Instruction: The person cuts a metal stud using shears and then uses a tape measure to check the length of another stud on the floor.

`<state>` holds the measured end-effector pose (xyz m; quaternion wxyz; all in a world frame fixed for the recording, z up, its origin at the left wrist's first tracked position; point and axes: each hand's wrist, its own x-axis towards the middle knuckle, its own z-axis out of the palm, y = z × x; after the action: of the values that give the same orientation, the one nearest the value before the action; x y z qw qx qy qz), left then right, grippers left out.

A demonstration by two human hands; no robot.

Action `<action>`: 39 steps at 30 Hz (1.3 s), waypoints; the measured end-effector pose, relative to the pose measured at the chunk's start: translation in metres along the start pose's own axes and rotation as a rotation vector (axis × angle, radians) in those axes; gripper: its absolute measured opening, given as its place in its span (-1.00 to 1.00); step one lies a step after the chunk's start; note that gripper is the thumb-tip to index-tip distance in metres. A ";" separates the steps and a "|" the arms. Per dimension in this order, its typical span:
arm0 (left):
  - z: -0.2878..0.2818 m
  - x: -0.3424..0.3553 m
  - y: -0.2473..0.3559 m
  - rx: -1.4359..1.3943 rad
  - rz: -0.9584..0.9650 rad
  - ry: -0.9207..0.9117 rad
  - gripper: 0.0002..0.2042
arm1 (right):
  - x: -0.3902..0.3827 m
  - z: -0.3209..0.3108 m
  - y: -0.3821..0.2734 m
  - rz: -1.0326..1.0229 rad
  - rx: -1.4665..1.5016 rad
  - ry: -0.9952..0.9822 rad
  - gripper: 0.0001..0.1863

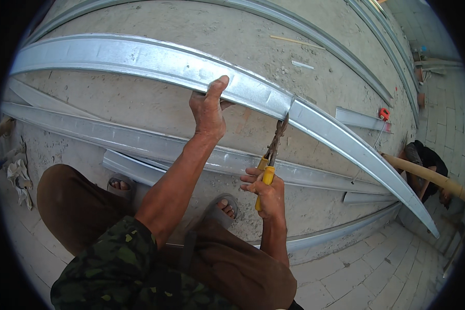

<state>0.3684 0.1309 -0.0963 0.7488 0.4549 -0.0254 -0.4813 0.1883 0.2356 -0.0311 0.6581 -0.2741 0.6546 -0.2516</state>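
Note:
A long galvanized metal channel (139,54) spans the view, raised above the floor. My left hand (210,109) grips its near edge left of the middle, thumb on the face and fingers hidden underneath. In my right hand (268,194) are yellow-handled tin snips (275,142); my fingers are around the handles. The snips' jaws meet the channel's near edge, where a cut line runs across its face. The channel bends slightly at that line, and its right-hand length (361,144) slopes down to the right.
More metal channels (113,132) lie on the dusty concrete floor around my feet and farther off. A red tape measure (384,113) rests beside a short channel piece (359,119). At the right, another person (429,160) crouches near a wooden pole (434,178). Block walls stand at the sides.

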 end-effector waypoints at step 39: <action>0.016 -0.016 0.007 -0.050 -0.050 -0.010 -0.49 | 0.051 -0.010 0.074 -0.532 -0.696 0.559 -0.26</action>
<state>0.3572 0.1337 -0.0757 0.7475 0.4341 -0.0059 -0.5028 0.1771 0.2540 -0.1189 0.2415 -0.5559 0.7579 -0.2412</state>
